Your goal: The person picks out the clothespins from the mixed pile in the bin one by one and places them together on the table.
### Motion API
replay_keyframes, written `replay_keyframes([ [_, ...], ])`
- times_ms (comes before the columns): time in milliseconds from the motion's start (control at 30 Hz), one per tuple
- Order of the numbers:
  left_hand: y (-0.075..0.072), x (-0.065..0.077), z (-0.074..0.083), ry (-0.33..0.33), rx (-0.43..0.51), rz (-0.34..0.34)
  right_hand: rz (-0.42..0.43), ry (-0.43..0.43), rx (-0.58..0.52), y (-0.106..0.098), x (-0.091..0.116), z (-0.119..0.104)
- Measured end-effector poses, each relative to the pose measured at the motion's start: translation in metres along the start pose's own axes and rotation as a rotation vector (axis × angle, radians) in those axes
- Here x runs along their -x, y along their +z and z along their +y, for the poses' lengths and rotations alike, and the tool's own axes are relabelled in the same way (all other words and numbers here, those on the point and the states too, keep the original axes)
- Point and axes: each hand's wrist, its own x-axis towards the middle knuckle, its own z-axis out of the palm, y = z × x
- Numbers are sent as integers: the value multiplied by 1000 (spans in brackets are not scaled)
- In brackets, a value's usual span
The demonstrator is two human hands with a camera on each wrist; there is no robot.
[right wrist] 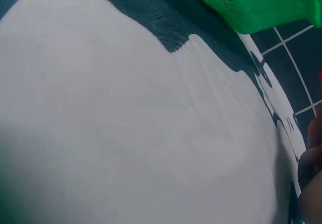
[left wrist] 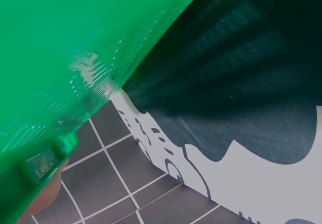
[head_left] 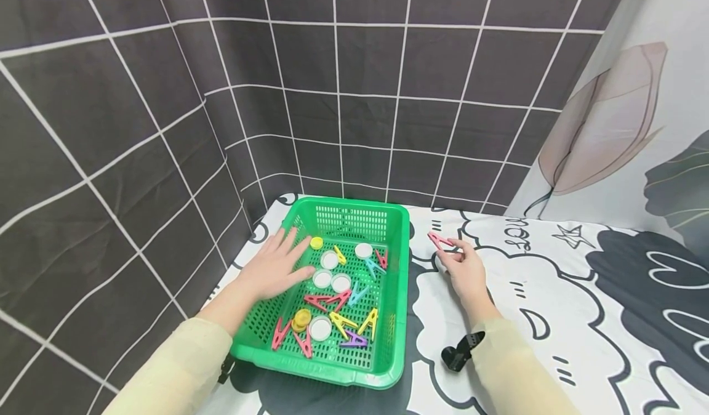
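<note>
A green plastic basket (head_left: 401,292) holds pink, yellow, blue and purple clothespins, white round lids and yellow round caps. My left hand (head_left: 277,264) reaches over the basket's left side, its fingers straight and spread; whether it touches the rim is unclear. To the right of the basket, my right hand (head_left: 463,270) pinches a pink clothespin (head_left: 439,240) between thumb and fingers, above the cloth. The right wrist view catches only part of the right-hand fingers (right wrist: 313,148) at its edge. Most of the left hand is hidden behind the basket wall (left wrist: 75,58) in the left wrist view.
The surface under the basket is a white and dark cloth (head_left: 532,292) with cartoon drawings. Dark fabric with a white grid (head_left: 365,64) hangs behind and to the left. A pale curtain with leaf prints (head_left: 626,125) hangs at the right.
</note>
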Motion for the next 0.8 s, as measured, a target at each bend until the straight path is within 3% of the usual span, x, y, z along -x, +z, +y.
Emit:
replay_keyframes([
  [400,0,-1,-1,-4,-1,-1,144,8,117,9,8,7],
  [800,-3,2,1,-5,13,7,103,69,269,15,16,3],
])
